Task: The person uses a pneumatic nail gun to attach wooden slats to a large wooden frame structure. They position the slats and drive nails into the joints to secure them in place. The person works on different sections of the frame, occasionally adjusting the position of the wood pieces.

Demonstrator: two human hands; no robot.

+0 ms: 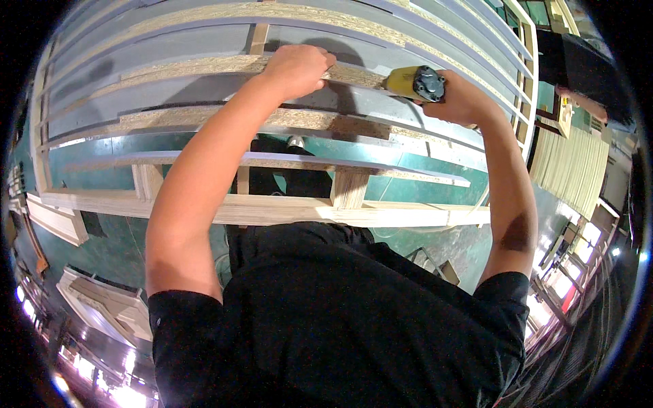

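Observation:
My right hand is wrapped round the grip of a yellow and black power tool, which looks like a nail gun. Its front end points left and lies close to a chipboard strip of a large wooden frame. Further left, my left hand is closed over the same strip, its fingers curled down and partly hidden. Just beyond that hand, a short wooden crosspiece meets the strip. A second chipboard strip runs across the frame, nearer to me.
The frame's pale front rail lies close to my body, with a loose-looking narrow strip above it. Stacked pale boards stand at the right, near another person in dark clothes. More wooden pieces lie at the lower left.

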